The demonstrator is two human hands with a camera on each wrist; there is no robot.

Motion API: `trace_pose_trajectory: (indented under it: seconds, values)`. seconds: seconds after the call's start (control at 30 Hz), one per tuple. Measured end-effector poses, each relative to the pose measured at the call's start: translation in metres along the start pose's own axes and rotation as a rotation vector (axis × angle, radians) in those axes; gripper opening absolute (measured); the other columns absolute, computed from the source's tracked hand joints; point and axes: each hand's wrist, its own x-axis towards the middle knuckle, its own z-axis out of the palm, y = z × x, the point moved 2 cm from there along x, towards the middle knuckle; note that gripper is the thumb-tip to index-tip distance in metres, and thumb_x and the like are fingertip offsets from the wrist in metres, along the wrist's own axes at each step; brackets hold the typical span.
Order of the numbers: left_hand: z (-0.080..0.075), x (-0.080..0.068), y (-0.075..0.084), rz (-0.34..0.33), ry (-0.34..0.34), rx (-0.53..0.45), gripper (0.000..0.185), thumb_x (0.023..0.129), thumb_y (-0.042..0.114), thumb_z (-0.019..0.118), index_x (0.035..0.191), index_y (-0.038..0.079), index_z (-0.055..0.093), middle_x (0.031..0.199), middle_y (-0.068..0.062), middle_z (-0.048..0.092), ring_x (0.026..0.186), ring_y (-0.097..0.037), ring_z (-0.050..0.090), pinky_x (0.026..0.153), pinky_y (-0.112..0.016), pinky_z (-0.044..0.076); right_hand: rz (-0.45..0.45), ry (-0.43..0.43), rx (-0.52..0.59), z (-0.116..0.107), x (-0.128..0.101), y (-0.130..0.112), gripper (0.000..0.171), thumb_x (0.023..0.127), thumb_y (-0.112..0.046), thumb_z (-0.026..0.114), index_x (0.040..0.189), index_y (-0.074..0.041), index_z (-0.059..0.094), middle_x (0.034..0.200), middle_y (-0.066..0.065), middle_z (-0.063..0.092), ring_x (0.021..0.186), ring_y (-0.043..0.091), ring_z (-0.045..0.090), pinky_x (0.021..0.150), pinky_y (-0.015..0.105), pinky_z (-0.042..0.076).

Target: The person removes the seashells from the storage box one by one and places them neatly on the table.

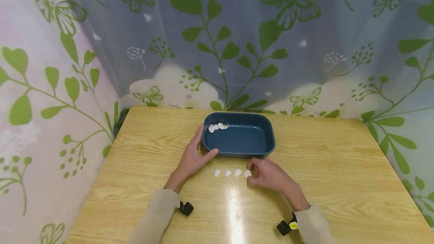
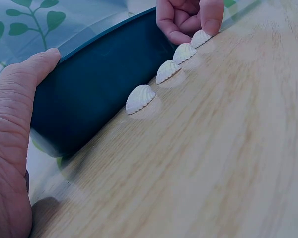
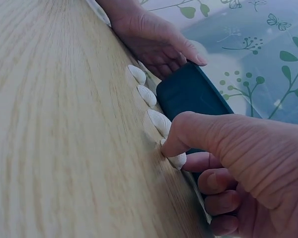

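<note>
Seashells, white and ribbed, lie in a short row on the wooden desk, just in front of the near wall of a dark blue bin; four make up the row, counting the rightmost, which the right hand pinches between thumb and finger. Whether that shell is lifted off the wood I cannot tell. Inside the bin, a small cluster of shells sits along the far side at the left end, some touching one another, and smooth blue floor shows from there to the right wall. The left hand is spread around the bin's near left corner, thumb resting at the front rim and fingers stretched along the left end. The bin stands upright near the desk's far edge, with a narrow strip of wood behind it and a leaf-patterned curtain beyond. Wood stretches well out to the left and right of the bin, and the desk's side edges lie well apart from both hands.
</note>
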Motion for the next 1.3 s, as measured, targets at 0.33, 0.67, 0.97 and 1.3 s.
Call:
trace_pose_trajectory:
  seconds: [0.33, 0.67, 0.97, 1.3]
  values:
    - [0.0, -0.001, 0.001, -0.002, 0.002, -0.006, 0.098, 0.085, 0.053, 0.07, 0.157, 0.036, 0.006, 0.164, 0.006, 0.01, 0.147, -0.008, 0.012, 0.117, -0.042, 0.025, -0.004, 0.002, 0.003, 0.0, -0.001, -0.001, 0.019, 0.08, -0.024, 0.073, 0.095, -0.015, 0.066, 0.065, -0.006, 0.053, 0.056, 0.002, 0.043, 0.051, 0.02, 0.039]
    - [0.001, 0.0, -0.001, -0.009, 0.007, 0.007, 0.098, 0.084, 0.054, 0.07, 0.156, 0.038, 0.006, 0.164, 0.006, 0.011, 0.147, -0.008, 0.013, 0.117, -0.042, 0.026, 0.008, 0.007, -0.04, -0.012, -0.005, -0.018, 0.017, 0.084, -0.024, 0.07, 0.098, -0.015, 0.067, 0.058, -0.013, 0.045, 0.049, 0.0, 0.036, 0.045, 0.02, 0.032]
    - [0.0, 0.0, 0.001, -0.004, 0.003, -0.001, 0.099, 0.085, 0.054, 0.07, 0.158, 0.03, 0.008, 0.164, 0.007, 0.01, 0.147, -0.008, 0.012, 0.117, -0.043, 0.026, -0.092, 0.162, 0.073, -0.037, -0.004, -0.041, 0.012, 0.086, -0.015, 0.068, 0.098, -0.015, 0.068, 0.057, -0.015, 0.037, 0.049, 0.0, 0.032, 0.047, 0.019, 0.031]
    - [0.002, 0.0, -0.001, -0.011, 0.003, 0.016, 0.097, 0.084, 0.056, 0.069, 0.156, 0.04, 0.004, 0.164, 0.008, 0.01, 0.148, -0.009, 0.013, 0.117, -0.045, 0.025, -0.064, 0.227, 0.072, -0.044, 0.028, -0.028, 0.012, 0.094, -0.017, 0.06, 0.103, -0.012, 0.067, 0.053, -0.01, 0.038, 0.044, 0.005, 0.033, 0.046, 0.022, 0.031]
